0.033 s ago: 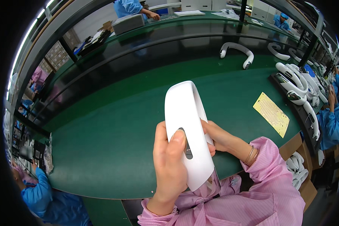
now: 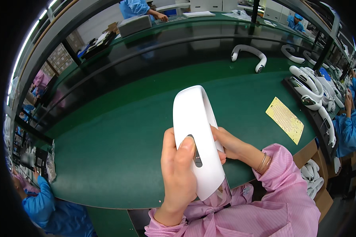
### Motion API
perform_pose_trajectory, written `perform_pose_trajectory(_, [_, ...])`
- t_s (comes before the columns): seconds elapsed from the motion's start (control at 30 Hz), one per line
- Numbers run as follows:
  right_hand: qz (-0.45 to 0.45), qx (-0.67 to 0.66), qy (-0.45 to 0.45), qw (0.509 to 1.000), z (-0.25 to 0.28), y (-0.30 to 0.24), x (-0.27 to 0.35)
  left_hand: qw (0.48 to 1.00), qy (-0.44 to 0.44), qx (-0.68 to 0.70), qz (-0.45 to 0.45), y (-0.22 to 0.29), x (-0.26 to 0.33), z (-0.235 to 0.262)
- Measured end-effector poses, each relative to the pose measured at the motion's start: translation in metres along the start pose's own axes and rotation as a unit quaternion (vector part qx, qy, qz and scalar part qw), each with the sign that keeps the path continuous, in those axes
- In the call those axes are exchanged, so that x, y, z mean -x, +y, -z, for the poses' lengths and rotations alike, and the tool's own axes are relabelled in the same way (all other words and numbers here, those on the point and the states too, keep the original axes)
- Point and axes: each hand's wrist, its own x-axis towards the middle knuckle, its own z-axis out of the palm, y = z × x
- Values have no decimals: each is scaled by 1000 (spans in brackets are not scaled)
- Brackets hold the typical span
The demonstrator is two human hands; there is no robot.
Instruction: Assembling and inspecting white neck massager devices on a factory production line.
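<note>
Over the near edge of the bench I hold a white, curved neck fan, its bend pointing up and away from me. My left hand is closed round the near arm of the fan, the thumb lying on a dark oval button panel. On the other side, my right hand grips the fan from the right, and its fingers are partly hidden behind the white shell. The fan's lower end sits close to my pink sleeve and clothing.
A yellow perforated card lies on the green bench. At right, several white neck fans are piled on a black tray. Another neck fan rests farther back. Below right stands a cardboard box with white parts. Co-workers in blue sit around.
</note>
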Motion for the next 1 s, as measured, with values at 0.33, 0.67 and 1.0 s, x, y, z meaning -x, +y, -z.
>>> perform_pose_trajectory(0.33, [29,-6,-1,1000,3,5,-5,999,-15,-45,-3,-1,10,3])
perform_pose_trajectory(0.67, [286,135,164,934,11,-12,16,970,17,-186,-158,-28,11,58])
perform_pose_trajectory(1.0, [336,408,-124,840,-44,-60,86,975,204,80,-34,-68,-12,95])
